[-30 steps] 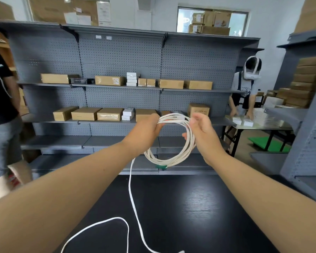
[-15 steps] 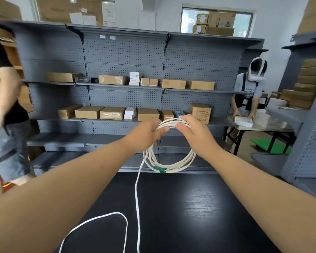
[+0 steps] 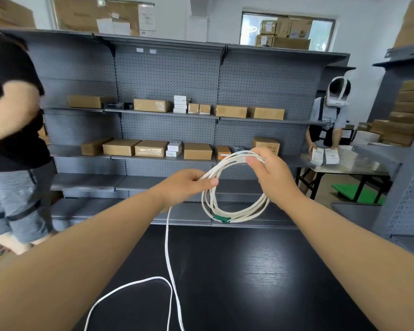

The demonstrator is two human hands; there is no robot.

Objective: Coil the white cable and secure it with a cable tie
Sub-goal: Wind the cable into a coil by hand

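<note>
I hold a coil of white cable [image 3: 239,212] up in the air above a black table [image 3: 261,283]. My right hand [image 3: 270,173] grips the top of the coil, several loops bunched in its fingers. My left hand [image 3: 189,185] pinches the cable at the coil's upper left side. A green band [image 3: 221,219] wraps the strands at the coil's bottom. A loose length of the cable [image 3: 169,259] drops from my left hand to the table and makes a loop there.
Grey pegboard shelves [image 3: 167,130] with cardboard boxes stand behind the table. A person in a black shirt [image 3: 12,130] stands at the left. Another person [image 3: 330,125] handles white boxes at a table on the right.
My hands have moved apart again after meeting at the coil's top. My left hand has slid down to the coil's left side. The person at the left has shifted.
</note>
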